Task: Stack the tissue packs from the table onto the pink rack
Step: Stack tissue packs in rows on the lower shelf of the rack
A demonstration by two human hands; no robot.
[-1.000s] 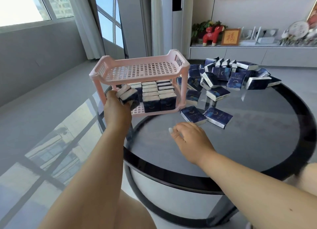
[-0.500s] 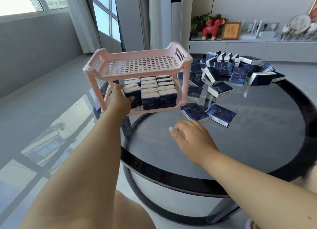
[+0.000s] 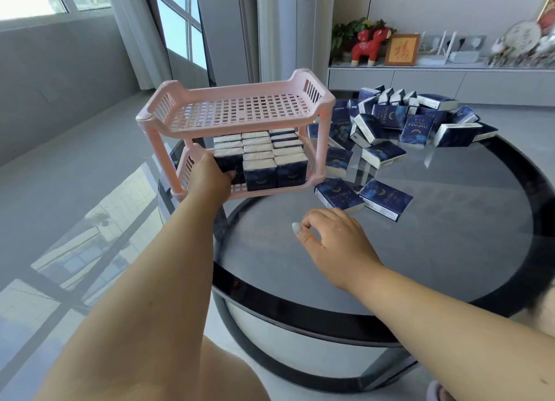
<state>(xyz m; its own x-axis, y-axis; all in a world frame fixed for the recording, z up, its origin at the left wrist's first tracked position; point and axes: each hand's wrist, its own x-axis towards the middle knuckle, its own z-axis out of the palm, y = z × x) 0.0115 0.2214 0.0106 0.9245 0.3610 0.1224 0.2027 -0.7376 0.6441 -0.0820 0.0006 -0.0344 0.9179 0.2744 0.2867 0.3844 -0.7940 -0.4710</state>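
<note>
Newly shelved glossy pack (image 3: 229, 166), latticed pink rack (image 3: 237, 112)

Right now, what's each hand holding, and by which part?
Left hand grips a tissue pack by its near left end, on the pink rack's lower shelf. Right hand holds nothing, fingers loosely curled above the table.
</note>
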